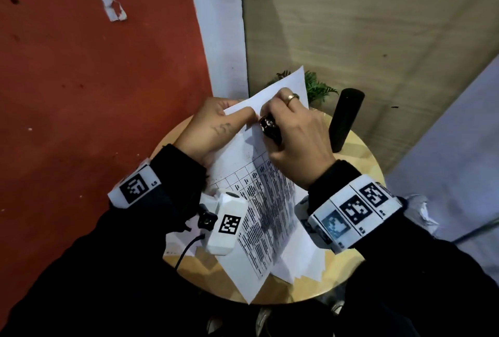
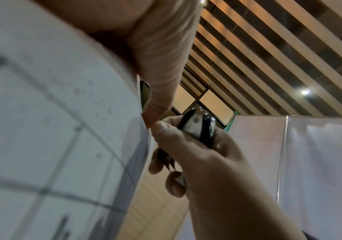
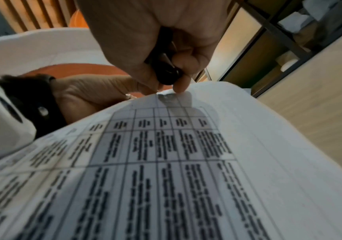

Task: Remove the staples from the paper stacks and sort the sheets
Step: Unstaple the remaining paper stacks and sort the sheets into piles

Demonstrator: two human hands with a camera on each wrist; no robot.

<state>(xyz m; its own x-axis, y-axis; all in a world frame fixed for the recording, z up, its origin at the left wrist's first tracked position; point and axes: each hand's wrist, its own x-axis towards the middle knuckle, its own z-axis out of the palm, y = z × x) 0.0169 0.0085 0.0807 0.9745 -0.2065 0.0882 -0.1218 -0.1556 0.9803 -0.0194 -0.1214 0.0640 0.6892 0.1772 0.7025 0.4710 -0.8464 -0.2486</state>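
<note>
A stapled paper stack printed with a dense table lies tilted across the round wooden table. Its top sheet is folded back and stands up at the far corner. My left hand pinches that corner of the stack, thumb on top. My right hand grips a black staple remover right at the pinched corner. In the left wrist view the staple remover sits in curled fingers beside the paper. In the right wrist view the staple remover points down onto the sheet's edge. The staple itself is hidden.
Several loose white sheets lie under the stack near the table's front right. A black cylinder stands at the table's back right, with a small green plant behind the papers. Crumpled paper lies off the table to the right.
</note>
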